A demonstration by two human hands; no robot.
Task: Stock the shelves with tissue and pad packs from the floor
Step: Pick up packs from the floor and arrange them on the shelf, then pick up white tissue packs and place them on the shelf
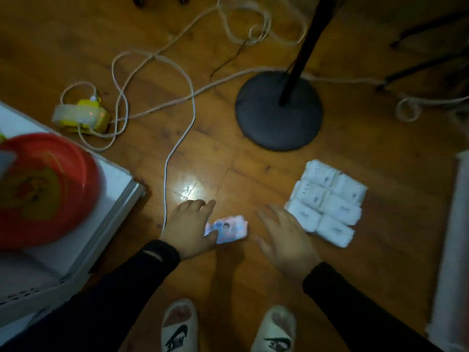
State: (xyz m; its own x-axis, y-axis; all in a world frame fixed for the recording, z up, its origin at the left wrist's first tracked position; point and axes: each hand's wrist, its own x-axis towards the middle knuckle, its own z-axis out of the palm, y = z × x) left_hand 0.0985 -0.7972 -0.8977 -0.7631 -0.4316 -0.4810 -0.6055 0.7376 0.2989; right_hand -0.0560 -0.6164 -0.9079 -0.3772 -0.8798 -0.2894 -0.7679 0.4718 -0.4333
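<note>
Two hands reach down to the wooden floor: your left hand pinches a small pink-and-blue tissue pack, while your right hand hovers spread beside a soft white six-pack bundle. A glossy red plate sits on the white shelf.

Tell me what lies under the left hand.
The left hand rests on one end of a small pink-and-blue pack lying on the wooden floor. The covered end cannot be seen.

sleeves: long, black, ribbed cuffs | hands: bare | slippers: white, black logo marks
</note>
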